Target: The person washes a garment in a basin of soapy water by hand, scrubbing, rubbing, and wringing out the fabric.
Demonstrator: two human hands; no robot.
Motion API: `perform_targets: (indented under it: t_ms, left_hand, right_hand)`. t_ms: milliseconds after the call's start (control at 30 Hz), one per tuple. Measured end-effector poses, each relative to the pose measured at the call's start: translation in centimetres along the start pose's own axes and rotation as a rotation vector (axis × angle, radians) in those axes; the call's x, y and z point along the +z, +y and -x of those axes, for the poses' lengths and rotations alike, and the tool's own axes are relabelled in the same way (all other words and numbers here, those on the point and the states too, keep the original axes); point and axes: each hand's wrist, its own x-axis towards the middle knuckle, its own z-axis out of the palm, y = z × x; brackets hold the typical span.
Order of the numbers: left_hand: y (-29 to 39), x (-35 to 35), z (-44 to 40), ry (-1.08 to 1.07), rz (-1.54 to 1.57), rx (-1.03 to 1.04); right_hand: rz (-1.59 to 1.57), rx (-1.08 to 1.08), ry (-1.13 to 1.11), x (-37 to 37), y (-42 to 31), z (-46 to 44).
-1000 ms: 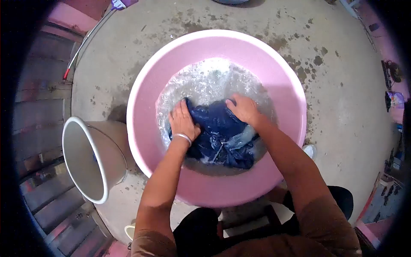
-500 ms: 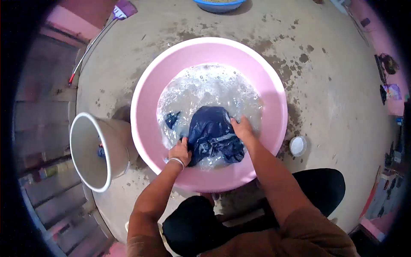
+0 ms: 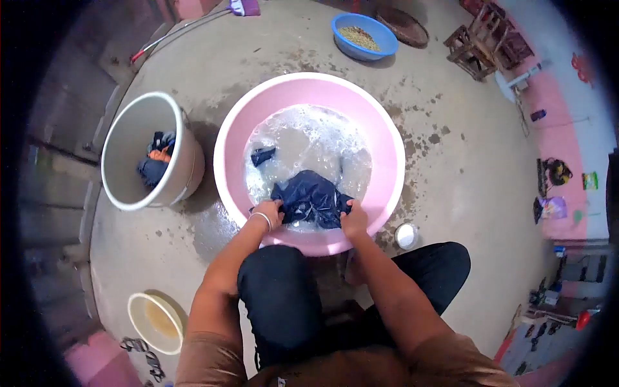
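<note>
A wet navy-blue garment [image 3: 311, 193] is stretched between my hands at the near side of a large pink tub [image 3: 380, 119]. My left hand [image 3: 269, 211], with a pale bangle at the wrist, grips its left edge. The right edge is pinched in my right hand [image 3: 353, 217]. Foamy, cloudy water [image 3: 303, 138] fills the bottom of the tub. Toward the left, a smaller dark piece of cloth [image 3: 262, 156] pokes above the surface. Whether it joins the garment under water cannot be seen.
Left of the tub stands a pale bucket [image 3: 193, 169] with clothes [image 3: 155, 161] inside. A cream basin [image 3: 143, 316] sits lower left. Beyond the tub are a blue basin [image 3: 345, 46], a broom [image 3: 244, 8] and wooden stools [image 3: 477, 48]. A small white container [image 3: 406, 236] is at right.
The view has shifted, showing more of the room. The garment, earlier bulging up between my hands, now lies lower and closer to the tub's near rim. Both hands still hold it.
</note>
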Motion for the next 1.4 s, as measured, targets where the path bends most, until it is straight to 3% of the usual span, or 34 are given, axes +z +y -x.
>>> perform_targets:
  t_ms: [267,367,433,467,533,567,600,667,800,867,933,1000,1067,1133,1267,1333,1367,1400]
  left_hand:
    - [-1.9,1.1,-0.5,-0.031,0.077,0.086]
    - [-1.0,0.4,0.7,-0.016,0.088,0.041]
    - [-0.5,0.3,-0.1,-0.022,0.079,0.002]
    - [-0.4,0.3,-0.7,0.003,0.094,-0.038]
    - [-0.1,1.0,-1.6,0.038,0.116,-0.116]
    - [1.1,-0.4,-1.2,0.064,0.159,-0.16]
    - [1.5,-0.1,-2.0,0.05,0.162,-0.165]
    - [2.2,0.2,-3.8,0.399,0.237,-0.05]
    - [4.9,-1.1,-6.8,0.526,0.4,0.115]
    - [5.7,-2.0,-7.7,0.291,0.638,0.19]
    - [5.7,-3.2,-6.2,0.345,0.593,0.27]
    - [5.4,-5.7,-2.3,0.164,0.735,0.245]
    - [3.9,-4.0,0.3,0.017,0.983,0.235]
    - [3.4,-2.5,2.6,-0.042,0.91,0.188]
    - [2.2,1.8,2.4,-0.037,0.693,0.178]
    - [1.5,3.3,1.5,-0.096,0.555,0.212]
    - [1.5,3.3,0.8,-0.134,0.731,0.146]
    - [1.6,3.4,0.2,-0.172,0.905,0.074]
  right_hand:
    - [0.319,0.003,-0.154,-1.1,-1.2,0.6]
    - [0.508,0.001,-0.346,-1.6,-1.3,-0.8]
    - [0.361,-0.222,-0.135,-1.7,-0.2,-0.9]
    - [0.358,-0.23,-0.148,-1.4,0.5,-2.1]
    - [-0.32,-0.125,0.054,-0.2,2.5,-3.9]
    - [-0.837,0.216,-0.033,-1.9,0.2,-3.9]
    - [-0.831,0.228,-0.04,-3.5,-1.3,-3.9]
    - [-1.269,0.252,-0.2,-6.6,-3.9,-4.5]
    - [-1.256,0.075,-0.258,-11.6,-6.5,-4.6]
    - [-1.21,-0.072,-0.261,-12.9,-5.6,-5.4]
    - [-1.265,0.001,-0.178,-14.5,-5.8,-6.6]
    - [-1.359,0.024,-0.146,-14.7,-4.3,-8.5]
    - [-1.354,0.005,-0.16,-14.0,-3.8,-9.7]
    - [-1.078,-0.169,-0.273,-11.9,-3.3,-10.6]
    - [-0.86,-0.011,-0.409,-6.8,-3.2,-10.7]
    - [-0.536,-0.056,-0.487,-3.6,-0.3,-10.7]
    - [-0.342,-0.117,-0.483,-3.5,0.6,-10.3]
    - [-0.339,-0.097,-0.483,-3.2,1.6,-10.0]
